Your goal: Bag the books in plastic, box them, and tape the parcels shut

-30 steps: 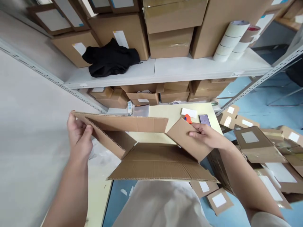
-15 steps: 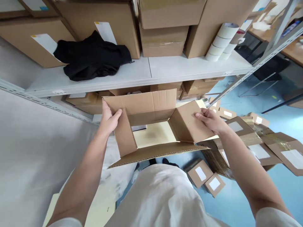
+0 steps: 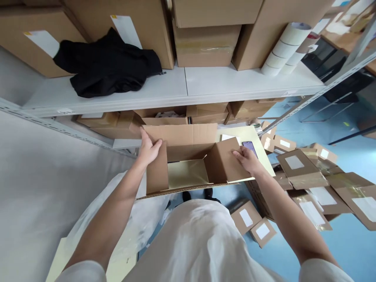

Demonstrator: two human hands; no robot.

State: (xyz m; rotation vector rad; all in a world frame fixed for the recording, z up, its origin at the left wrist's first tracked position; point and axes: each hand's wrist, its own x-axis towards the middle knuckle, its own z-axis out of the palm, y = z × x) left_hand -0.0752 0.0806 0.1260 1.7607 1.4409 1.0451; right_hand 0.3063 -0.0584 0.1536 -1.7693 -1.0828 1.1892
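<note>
Between my hands is a cardboard box with its flaps spread and no bottom closed, so the pale yellow board shows through it. My left hand grips the left flap near its far corner, thumb on the inner face. My right hand pinches the right flap, thumb on top and fingers hidden beneath. A phone lies on the board just beyond my right hand.
A grey shelf crosses in front, holding large cartons, a black garment and tape rolls. More cartons are piled on the blue floor at right. Translucent plastic sheeting hangs at lower left.
The box has tilted and lowered onto or close to the board, its near flap now edge-on. My hands have come closer together, and the phone has come into view.
</note>
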